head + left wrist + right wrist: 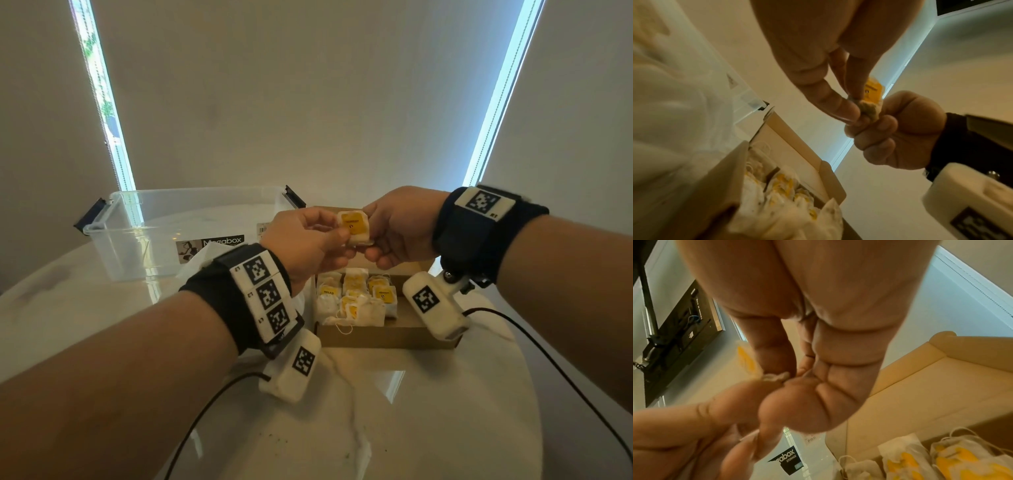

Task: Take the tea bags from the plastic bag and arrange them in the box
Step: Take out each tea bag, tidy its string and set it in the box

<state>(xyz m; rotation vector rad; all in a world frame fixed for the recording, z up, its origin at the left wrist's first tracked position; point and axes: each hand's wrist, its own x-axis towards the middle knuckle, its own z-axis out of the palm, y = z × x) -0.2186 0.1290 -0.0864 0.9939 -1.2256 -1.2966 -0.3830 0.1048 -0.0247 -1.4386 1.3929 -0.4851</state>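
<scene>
Both hands hold one white tea bag (356,229) with a yellow tag up in the air above the brown cardboard box (387,334). My left hand (310,240) pinches its left edge between thumb and fingers. My right hand (394,228) pinches its right side. The same tea bag (869,105) shows squeezed between both hands in the left wrist view, and its yellow tag (748,361) appears in the right wrist view. Several tea bags (352,298) lie in rows inside the box. The white plastic bag (205,260) lies left of the box, mostly hidden by my left wrist.
A clear plastic storage tub (164,229) with dark clips stands at the back left of the round marble table (376,411). Cables (548,359) trail from both wrist cameras across the table.
</scene>
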